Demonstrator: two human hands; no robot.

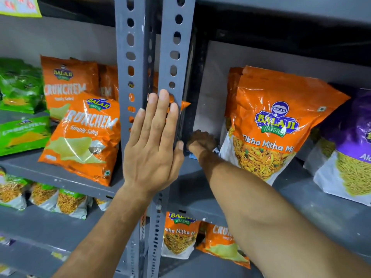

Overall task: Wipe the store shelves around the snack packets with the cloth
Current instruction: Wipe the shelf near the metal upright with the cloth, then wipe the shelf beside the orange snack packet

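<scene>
My left hand (pixel 151 145): flat and open, four fingers pressed together, lying on two gray metal posts (pixel 172 63) with holes in them. My thumb hooks around the right post's edge.
My right hand (pixel 201 140): reaching deep into the dark back corner of the right shelf (pixel 291 199), knuckles toward me. It looks curled, but I cannot tell what it grips.
Cloth (pixel 215 152): I see only a small blue and white bit just beside my right wrist. It may be the cloth; I cannot be sure.
Right shelf: one orange Tikha Mitha packet (pixel 269 125) stands near my right hand, with another orange one behind it. One purple packet (pixel 349 145) stands farther right.
Left shelf (pixel 60 177): two orange Crunchem packets (pixel 84 137) in front, at least one more behind, and two green packets (pixel 22 109).
Lower shelves: four small snack packets (pixel 68 203) on the left, two orange packets (pixel 180 233) under my right arm.
</scene>
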